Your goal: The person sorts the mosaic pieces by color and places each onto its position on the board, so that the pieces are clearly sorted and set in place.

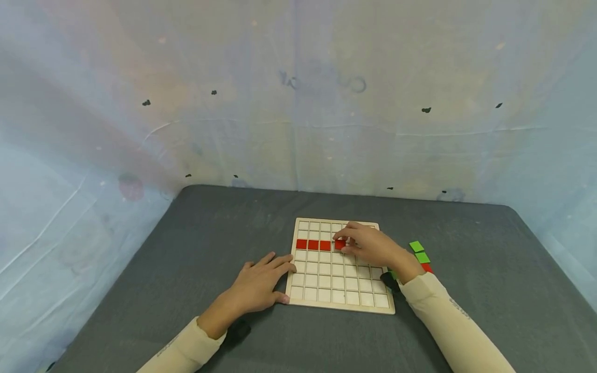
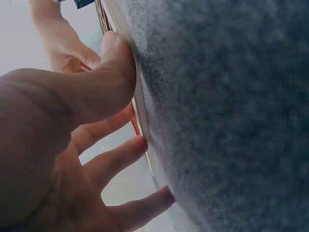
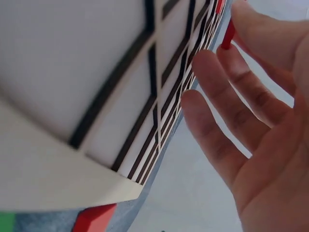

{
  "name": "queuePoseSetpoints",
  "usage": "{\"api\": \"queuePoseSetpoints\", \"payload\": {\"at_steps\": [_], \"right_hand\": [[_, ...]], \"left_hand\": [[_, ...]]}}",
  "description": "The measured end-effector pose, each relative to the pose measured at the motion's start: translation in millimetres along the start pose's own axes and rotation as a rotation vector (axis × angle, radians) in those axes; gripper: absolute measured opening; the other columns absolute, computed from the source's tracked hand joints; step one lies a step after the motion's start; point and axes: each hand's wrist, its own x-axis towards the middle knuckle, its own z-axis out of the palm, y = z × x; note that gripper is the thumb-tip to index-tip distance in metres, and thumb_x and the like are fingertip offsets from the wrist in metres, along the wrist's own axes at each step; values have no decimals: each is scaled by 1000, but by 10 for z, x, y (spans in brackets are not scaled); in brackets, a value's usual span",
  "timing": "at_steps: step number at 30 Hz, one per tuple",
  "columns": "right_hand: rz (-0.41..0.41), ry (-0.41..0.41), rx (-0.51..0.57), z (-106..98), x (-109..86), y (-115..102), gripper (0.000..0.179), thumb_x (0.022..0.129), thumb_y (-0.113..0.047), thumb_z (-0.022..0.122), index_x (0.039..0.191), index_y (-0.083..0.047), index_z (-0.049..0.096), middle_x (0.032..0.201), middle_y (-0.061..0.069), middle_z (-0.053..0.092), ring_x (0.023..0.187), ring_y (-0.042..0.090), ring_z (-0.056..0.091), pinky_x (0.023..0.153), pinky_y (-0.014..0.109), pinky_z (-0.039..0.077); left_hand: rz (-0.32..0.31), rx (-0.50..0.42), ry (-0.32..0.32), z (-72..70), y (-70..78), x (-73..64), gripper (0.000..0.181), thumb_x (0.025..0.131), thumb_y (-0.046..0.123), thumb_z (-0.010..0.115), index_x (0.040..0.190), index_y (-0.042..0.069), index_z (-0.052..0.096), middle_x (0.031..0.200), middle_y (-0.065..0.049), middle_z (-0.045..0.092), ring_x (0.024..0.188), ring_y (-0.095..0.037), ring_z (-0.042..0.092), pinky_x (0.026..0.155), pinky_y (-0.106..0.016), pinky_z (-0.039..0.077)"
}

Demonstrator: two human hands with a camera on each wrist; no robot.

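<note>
Slightly right of the frame's center, a grid board lies flat, its near edge sloping gently down to the right; its sides look nearly equal, so I cannot tell which is its long axis. Seven cells line its near edge, and seven run down its left side. Three red tiles fill the first cells of the third row from the top, their line pointing left to right. A fourth, the held tile, is just right of them, pinched between the thumb and fingers of the right hand; the right wrist view shows it edge-on, thin and tilted, with two other fingers stretched out apart from it. At lower center-left, the left hand has its fingers spread, thumb and fingertips at the board's left edge. Right of the board, two green tiles and one loose red tile trail downward, and more green shows beside the right wrist. All look square and smooth; the board is pale and woodlike with raised ridges. Beneath is a grey, grainy tabletop; behind hangs creased, pale sheeting with dark specks.
</note>
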Motion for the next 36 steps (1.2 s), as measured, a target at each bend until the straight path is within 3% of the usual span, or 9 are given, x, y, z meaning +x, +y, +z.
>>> {"api": "queuePoseSetpoints", "payload": {"at_steps": [15,28,36], "right_hand": [[-29,-2,2,56,100,25,30,95,-26,69,125,-19,68,111,-2,62,85,5,57,76,28,52],[5,-6,-26,90,85,11,33,95,-24,70,127,-19,65,109,-2,62,93,9,61,80,32,54],[5,0,-33,88,94,0,28,93,-24,72,121,-18,69,112,-2,63,88,7,59,78,30,53]], "left_hand": [[-5,6,-1,-2,4,-1,61,81,40,79,136,27,58,158,3,41,148,-39,34,102,-73,34],[0,4,-7,19,15,-8,61,81,41,79,136,26,58,158,2,40,147,-39,34,101,-74,35],[1,17,-1,13,-11,9,61,81,42,79,136,27,58,158,3,40,147,-38,34,101,-73,35]]}}
